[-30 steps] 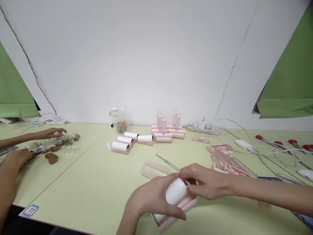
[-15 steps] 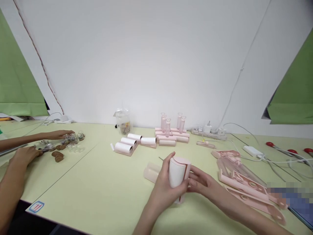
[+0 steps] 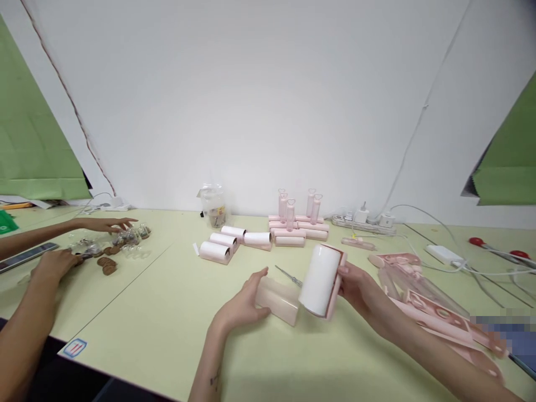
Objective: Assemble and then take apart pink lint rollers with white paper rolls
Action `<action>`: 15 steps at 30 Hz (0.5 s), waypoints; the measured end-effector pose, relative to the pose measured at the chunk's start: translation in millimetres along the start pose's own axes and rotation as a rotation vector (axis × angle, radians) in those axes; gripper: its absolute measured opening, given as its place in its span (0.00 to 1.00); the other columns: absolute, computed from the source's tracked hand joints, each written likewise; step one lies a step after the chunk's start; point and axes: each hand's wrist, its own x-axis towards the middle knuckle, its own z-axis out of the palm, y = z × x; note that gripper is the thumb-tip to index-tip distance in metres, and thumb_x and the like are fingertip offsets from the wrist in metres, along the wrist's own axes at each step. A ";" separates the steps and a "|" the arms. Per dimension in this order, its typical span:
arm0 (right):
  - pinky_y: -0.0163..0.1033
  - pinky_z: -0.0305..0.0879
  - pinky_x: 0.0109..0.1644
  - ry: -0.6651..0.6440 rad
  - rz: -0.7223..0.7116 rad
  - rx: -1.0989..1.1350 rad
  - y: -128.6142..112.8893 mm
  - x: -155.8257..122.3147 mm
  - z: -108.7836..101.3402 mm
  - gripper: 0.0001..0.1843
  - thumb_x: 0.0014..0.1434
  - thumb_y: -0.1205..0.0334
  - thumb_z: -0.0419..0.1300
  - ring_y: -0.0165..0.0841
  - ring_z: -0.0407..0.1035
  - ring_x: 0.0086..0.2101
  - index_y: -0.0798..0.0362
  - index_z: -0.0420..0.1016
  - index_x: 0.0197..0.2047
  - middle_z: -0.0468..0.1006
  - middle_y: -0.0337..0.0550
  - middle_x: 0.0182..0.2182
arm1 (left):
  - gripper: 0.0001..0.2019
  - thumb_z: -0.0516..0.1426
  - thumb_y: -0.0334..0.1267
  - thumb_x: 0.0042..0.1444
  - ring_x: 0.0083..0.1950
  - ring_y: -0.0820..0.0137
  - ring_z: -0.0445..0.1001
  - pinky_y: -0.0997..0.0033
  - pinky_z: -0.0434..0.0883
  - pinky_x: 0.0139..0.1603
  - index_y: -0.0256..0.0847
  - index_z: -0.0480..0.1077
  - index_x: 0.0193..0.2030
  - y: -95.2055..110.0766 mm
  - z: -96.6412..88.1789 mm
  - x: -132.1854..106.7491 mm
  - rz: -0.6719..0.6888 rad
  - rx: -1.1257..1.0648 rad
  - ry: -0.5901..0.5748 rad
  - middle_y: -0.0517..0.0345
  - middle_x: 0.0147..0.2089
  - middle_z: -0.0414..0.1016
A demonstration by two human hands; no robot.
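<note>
My right hand [image 3: 355, 283] grips a lint roller [image 3: 320, 274], a white paper roll in a pink frame, held tilted above the table. My left hand [image 3: 242, 302] wraps around one end of a translucent pink cover [image 3: 280, 300] that lies on the table just left of the roller. A thin screwdriver [image 3: 288, 274] lies behind the cover.
Finished white rolls [image 3: 226, 244] and stacked pink rollers with upright handles [image 3: 298, 223] stand further back, beside a plastic cup [image 3: 213, 205]. Pink packaging trays [image 3: 422, 301] lie at right, a power strip [image 3: 364, 222] and cables behind. Another person's hands [image 3: 58, 262] handle small jars and brown discs at left.
My left hand let go of the roller and moved left onto the pink cover. My right hand carried the roller up and right.
</note>
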 end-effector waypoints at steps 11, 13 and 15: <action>0.38 0.61 0.37 -0.281 -0.375 -0.875 -5.2 -2.4 4.8 0.14 0.56 0.52 0.54 0.35 0.65 0.35 0.48 0.68 0.44 0.71 0.42 0.35 | 0.47 0.63 0.41 0.35 0.48 0.61 0.63 0.68 0.65 0.41 0.48 0.40 0.61 3.5 46.4 10.4 -0.191 -0.050 -0.156 0.51 0.52 0.57; 0.37 0.60 0.34 -0.360 -0.450 -1.020 1.4 -0.5 10.9 0.14 0.58 0.54 0.52 0.35 0.64 0.33 0.48 0.68 0.45 0.70 0.43 0.33 | 0.45 0.64 0.42 0.34 0.48 0.62 0.63 0.68 0.64 0.42 0.46 0.45 0.59 -3.1 43.3 12.0 -0.209 -0.084 -0.203 0.51 0.51 0.59; 0.36 0.60 0.33 -0.394 -0.471 -1.083 10.2 -0.2 17.6 0.13 0.58 0.55 0.52 0.35 0.64 0.33 0.49 0.68 0.45 0.68 0.43 0.32 | 0.41 0.64 0.43 0.34 0.47 0.63 0.63 0.68 0.64 0.42 0.44 0.51 0.56 -7.6 40.7 13.3 -0.193 -0.116 -0.226 0.51 0.50 0.60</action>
